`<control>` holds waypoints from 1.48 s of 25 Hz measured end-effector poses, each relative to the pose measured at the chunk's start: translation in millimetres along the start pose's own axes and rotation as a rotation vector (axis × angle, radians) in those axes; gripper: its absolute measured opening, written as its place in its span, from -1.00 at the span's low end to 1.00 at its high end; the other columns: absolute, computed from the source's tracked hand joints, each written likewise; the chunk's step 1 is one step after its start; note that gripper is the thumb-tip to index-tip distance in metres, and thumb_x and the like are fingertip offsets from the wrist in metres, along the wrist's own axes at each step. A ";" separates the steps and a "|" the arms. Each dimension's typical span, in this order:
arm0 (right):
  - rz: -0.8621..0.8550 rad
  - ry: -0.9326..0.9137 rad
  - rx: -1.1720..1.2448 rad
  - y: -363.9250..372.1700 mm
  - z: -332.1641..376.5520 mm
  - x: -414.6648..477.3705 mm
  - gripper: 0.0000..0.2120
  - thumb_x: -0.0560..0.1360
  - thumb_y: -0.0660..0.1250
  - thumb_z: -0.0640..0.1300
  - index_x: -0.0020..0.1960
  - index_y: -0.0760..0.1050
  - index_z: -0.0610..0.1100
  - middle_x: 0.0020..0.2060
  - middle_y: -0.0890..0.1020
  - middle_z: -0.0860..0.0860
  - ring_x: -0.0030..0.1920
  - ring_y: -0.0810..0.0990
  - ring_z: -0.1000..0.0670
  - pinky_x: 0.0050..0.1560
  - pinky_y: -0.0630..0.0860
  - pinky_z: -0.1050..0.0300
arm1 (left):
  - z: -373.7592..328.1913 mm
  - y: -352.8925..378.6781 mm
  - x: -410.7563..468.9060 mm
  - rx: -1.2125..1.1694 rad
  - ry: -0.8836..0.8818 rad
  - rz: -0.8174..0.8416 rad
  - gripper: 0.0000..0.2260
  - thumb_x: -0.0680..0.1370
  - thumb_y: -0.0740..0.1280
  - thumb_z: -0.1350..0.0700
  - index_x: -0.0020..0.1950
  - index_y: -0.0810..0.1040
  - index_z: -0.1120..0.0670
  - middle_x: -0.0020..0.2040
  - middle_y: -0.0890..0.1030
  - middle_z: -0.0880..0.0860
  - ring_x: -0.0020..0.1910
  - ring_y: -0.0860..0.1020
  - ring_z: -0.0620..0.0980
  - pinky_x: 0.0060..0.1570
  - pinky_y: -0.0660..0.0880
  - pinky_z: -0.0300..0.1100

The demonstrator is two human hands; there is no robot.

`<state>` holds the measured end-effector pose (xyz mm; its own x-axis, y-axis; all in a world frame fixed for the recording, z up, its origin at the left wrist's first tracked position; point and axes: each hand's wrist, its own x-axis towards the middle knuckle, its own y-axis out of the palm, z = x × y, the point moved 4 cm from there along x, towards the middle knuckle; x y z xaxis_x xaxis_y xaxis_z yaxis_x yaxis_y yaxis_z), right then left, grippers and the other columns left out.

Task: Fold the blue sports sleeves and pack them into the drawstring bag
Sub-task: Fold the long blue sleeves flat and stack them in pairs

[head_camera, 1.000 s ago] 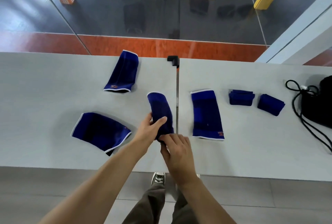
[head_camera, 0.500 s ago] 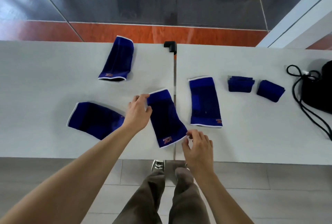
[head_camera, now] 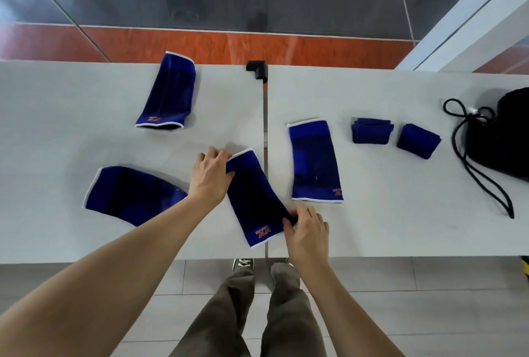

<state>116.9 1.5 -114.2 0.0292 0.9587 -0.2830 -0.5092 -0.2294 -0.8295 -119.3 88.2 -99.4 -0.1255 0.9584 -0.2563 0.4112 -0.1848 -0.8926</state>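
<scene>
While the middle sleeve point(head_camera: 254, 199) lies flat and slanted on the white table point(head_camera: 71, 127), just left of the seam point(head_camera: 265, 116) between the two tabletops, it is held at both ends. Its far white-hemmed corner is gripped by the left hand point(head_camera: 211, 176), fingers curled over the edge and thumb laid on the cloth. Its near right corner, beside the orange logo, is pinched by the right hand point(head_camera: 307, 230) between thumb and fingertips. The near hem is seen close to the table's front edge.

Three more unfolded sleeves are noted. One point(head_camera: 128, 193) is spread at front left, partly covered by the left forearm. One point(head_camera: 169, 93) is laid toward the far left, its open end turned to the viewer. One point(head_camera: 313, 162) is laid straight just right of the seam, apart from the held sleeve.

Two folded sleeves are recorded further right: a squared bundle point(head_camera: 371, 131) and, just beside it, a second, tilted one point(head_camera: 418, 141).

The black drawstring bag point(head_camera: 509, 139) is found at the far right edge, partly cut off by the frame, with its cord point(head_camera: 481, 173) looped loosely across the tabletop. Whether anything is inside it cannot be told.

A black corner bracket point(head_camera: 257, 68) is fixed at the far end of the seam. Trouser legs and a shoe are seen below the table edge.
</scene>
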 end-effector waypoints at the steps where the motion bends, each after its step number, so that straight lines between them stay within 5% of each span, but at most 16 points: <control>1: 0.009 -0.003 0.025 -1.7 -1.3 0.8 -0.84 0.57 0.34 0.00 0.11 0.45 -0.01 0.06 0.58 0.06 0.05 0.51 0.03 0.12 0.41 0.17 | 0.9 -0.2 1.5 -0.019 -0.012 0.010 -0.69 0.54 0.39 0.13 0.27 0.49 0.11 0.18 0.48 0.13 0.15 0.41 0.18 0.11 0.43 0.03; 4: 0.033 0.038 0.204 -12.7 -0.9 3.8 -0.88 0.60 0.31 -0.03 0.09 0.41 0.03 0.02 0.60 0.09 -0.01 0.56 0.08 0.05 0.48 0.24 | 5.9 -0.5 8.3 -0.177 -0.132 0.079 -0.77 0.53 0.37 0.15 0.18 0.53 0.10 0.13 0.48 0.09 0.11 0.43 0.11 0.08 0.43 -0.04; 7: 0.037 0.104 0.416 -24.3 -3.7 5.5 -0.90 0.62 0.28 -0.04 0.12 0.45 0.00 0.00 0.63 0.08 -0.06 0.60 0.14 -0.16 0.56 0.37 | 5.2 -2.6 10.1 -0.657 -0.361 0.127 -0.89 0.53 0.36 0.16 0.03 0.51 0.05 0.02 0.61 0.08 -0.05 0.59 0.06 0.03 0.59 0.03; 11: -0.048 0.116 0.482 -43.7 -9.1 6.9 -0.92 0.62 0.28 -0.01 0.05 0.49 0.01 -0.13 0.65 0.13 -0.12 0.63 0.09 -0.13 0.64 0.10 | -22.3 -21.6 15.2 -1.031 -0.417 0.156 -0.93 0.57 0.36 0.19 0.03 0.52 0.13 -0.10 0.64 0.09 -0.25 0.60 -0.06 -0.27 0.64 -0.14; 17: -0.049 0.086 0.442 -70.1 -21.9 7.4 -0.89 0.63 0.20 0.05 0.04 0.45 0.05 -0.11 0.62 0.19 -0.12 0.66 0.04 -0.12 0.67 0.06 | -73.7 -28.4 48.8 -0.894 -0.304 0.097 -0.96 0.54 0.41 0.12 -0.06 0.57 0.01 -0.13 0.64 0.03 -0.19 0.61 0.00 -0.05 0.66 0.05; 21: -0.057 0.091 0.302 -83.5 -39.6 23.6 -0.77 0.59 0.05 0.17 0.08 0.39 0.09 -0.04 0.62 0.13 -0.10 0.64 0.04 -0.08 0.65 0.16 | -118.9 -21.1 81.7 -0.809 -0.199 0.145 -0.95 0.54 0.41 0.09 -0.01 0.59 0.01 -0.12 0.64 -0.01 -0.13 0.63 0.00 -0.10 0.66 -0.05; 34: 0.017 0.133 0.221 -90.2 -67.6 70.3 -0.88 0.67 0.15 0.02 -0.03 0.37 0.04 -0.19 0.51 0.19 -0.18 0.59 0.01 0.00 0.61 -0.02 | -152.7 25.6 123.4 -0.425 -0.057 0.113 -0.97 0.54 0.37 0.05 -0.04 0.55 -0.07 -0.13 0.59 -0.12 -0.14 0.58 -0.04 -0.07 0.61 0.03; 37: 0.067 0.217 0.274 -93.4 -72.0 77.1 -0.89 0.67 0.15 0.02 0.01 0.36 0.02 -0.15 0.53 0.16 -0.19 0.59 0.07 -0.11 0.63 0.15 | -156.4 27.9 122.4 -0.426 -0.067 0.105 -0.96 0.55 0.36 0.06 -0.02 0.54 -0.05 -0.09 0.59 -0.08 -0.10 0.57 0.01 -0.03 0.58 0.02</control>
<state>228.7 84.8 -93.1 0.1544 0.8782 -0.4526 -0.7271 -0.2092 -0.6539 18.0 234.4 -97.7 -0.1157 0.9203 -0.3737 0.7584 -0.1612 -0.6316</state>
